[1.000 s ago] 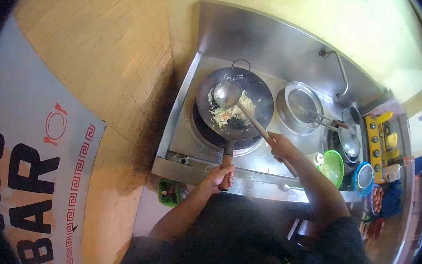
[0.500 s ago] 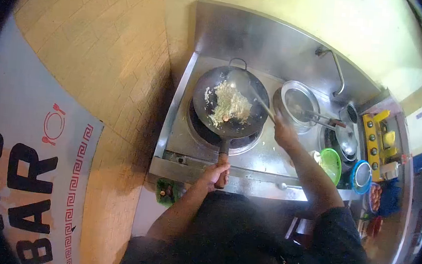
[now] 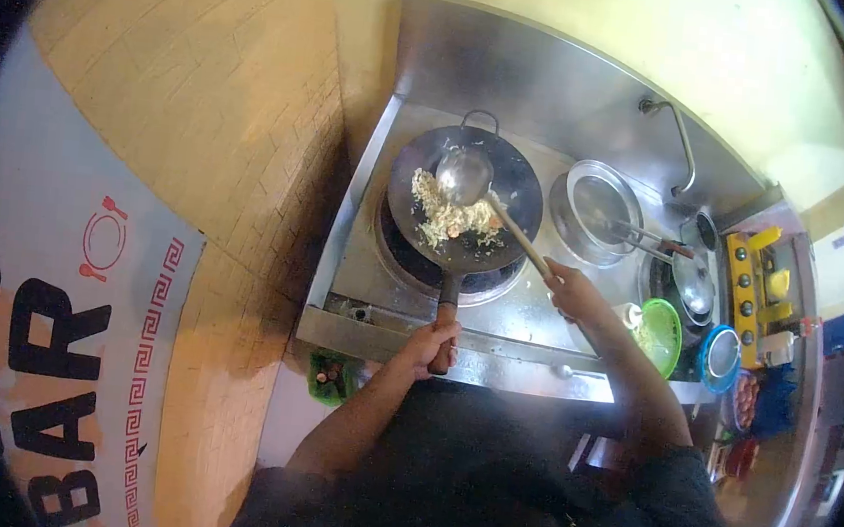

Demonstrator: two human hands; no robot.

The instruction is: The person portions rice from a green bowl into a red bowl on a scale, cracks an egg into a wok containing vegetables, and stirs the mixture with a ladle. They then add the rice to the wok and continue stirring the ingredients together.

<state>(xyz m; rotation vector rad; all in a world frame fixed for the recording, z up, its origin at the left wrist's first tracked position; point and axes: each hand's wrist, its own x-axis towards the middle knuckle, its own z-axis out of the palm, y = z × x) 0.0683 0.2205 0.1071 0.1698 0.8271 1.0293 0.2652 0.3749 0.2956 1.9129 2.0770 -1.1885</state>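
Note:
My left hand [image 3: 432, 348] is closed around the wooden handle of a dark wok [image 3: 518, 194] that sits over the left burner. In the wok lies a heap of pale, chopped-looking food [image 3: 434, 216] with a few orange bits. My right hand [image 3: 570, 291] grips the long handle of a ladle [image 3: 466, 174]. The ladle's round metal bowl rests over the upper part of the food, inside the wok.
Right of the wok stands a metal pot [image 3: 577, 239]. Farther right are a lidded pan [image 3: 693, 285], a green basket [image 3: 672, 336], a blue bowl [image 3: 708, 361] and a yellow rack [image 3: 741, 283]. A curved faucet [image 3: 688, 146] projects from the steel backsplash [image 3: 529, 67].
My right hand has moved down and slightly right. The ladle bowl now shows over the food, which sits lower and more gathered in the wok. My left hand keeps its hold.

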